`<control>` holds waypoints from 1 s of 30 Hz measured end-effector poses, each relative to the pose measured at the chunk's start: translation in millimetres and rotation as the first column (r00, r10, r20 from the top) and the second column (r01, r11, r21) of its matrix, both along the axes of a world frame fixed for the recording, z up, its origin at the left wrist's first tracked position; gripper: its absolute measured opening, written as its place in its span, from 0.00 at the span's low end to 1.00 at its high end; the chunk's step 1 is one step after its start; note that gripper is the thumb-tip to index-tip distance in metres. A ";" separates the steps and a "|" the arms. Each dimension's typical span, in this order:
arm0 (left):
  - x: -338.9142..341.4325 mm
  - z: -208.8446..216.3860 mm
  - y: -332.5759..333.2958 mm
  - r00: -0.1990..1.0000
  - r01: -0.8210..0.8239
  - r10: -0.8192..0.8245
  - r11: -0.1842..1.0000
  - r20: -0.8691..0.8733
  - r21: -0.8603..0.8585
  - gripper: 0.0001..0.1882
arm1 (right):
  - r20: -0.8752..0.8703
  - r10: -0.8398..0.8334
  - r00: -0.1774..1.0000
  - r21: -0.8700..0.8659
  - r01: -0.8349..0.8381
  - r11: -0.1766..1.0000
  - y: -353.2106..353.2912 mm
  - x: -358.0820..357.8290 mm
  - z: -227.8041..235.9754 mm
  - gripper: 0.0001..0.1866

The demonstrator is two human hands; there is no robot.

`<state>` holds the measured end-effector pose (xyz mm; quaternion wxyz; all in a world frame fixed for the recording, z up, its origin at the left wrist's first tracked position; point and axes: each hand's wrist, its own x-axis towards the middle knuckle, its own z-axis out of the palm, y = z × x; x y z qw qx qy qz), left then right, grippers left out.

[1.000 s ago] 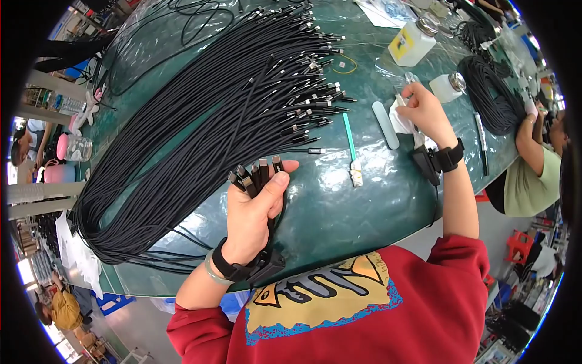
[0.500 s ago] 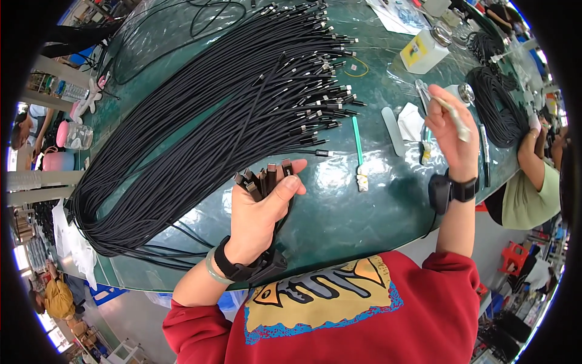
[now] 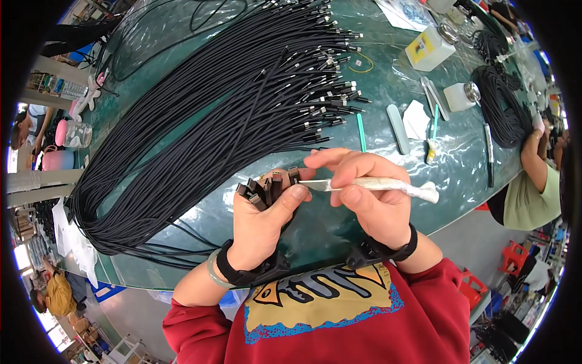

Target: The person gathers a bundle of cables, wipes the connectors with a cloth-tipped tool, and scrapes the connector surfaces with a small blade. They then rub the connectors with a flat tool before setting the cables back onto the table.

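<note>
Left hand [image 3: 257, 224] is gripping a small bunch of black cable connectors [image 3: 277, 183], just left of the frame's centre, fingers wrapped round, thumb lying across the front. Metal ends are pointing toward the top of the frame, a few leaning upper left; their long axes are running roughly up-down.

Right hand [image 3: 379, 200] is pinching a thin blade tool [image 3: 388, 184] between thumb and fingers, at frame centre. Its long axis is running nearly level across the picture: tip pointing left, at the rightmost connector, white wrapped butt pointing right and dipping slightly. Tip is sitting at the connector; can't tell if it's touching.

Big black cable bundle [image 3: 182, 145] is lying on the green worktop [image 3: 451, 173], bending at lower left, plug ends pointing to upper right.

Right of centre, a grey flat strip [image 3: 398, 129] is lying beside a white scrap [image 3: 416, 120], both standing lengthwise in the frame. Larger white bottle [image 3: 427, 51] is standing at upper right, smaller bottle [image 3: 459, 97] below it.
</note>
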<state>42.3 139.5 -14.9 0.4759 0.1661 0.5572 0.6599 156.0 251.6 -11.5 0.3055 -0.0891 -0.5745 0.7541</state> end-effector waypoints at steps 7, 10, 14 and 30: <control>-1.0 -2.5 -1.6 1.000 0.014 -0.014 1.000 -0.004 -0.002 0.08 | 0.057 -0.057 0.997 -0.106 0.062 0.992 -7.9 -4.1 4.1 0.11; -0.9 -2.7 -1.8 0.999 0.029 -0.029 0.999 -0.039 -0.023 0.09 | 0.030 -0.057 0.998 -0.090 0.059 0.994 -7.5 -4.2 0.8 0.11; 0.8 -1.7 -1.1 1.000 0.011 -0.011 1.000 -0.023 0.001 0.08 | 0.036 -0.052 0.998 -0.064 0.055 0.996 -7.1 -3.5 -0.3 0.11; 1.9 -1.0 0.8 1.000 0.005 -0.005 1.000 -0.027 -0.015 0.04 | 0.097 -0.095 0.991 0.158 0.079 0.984 -2.8 0.1 -2.3 0.08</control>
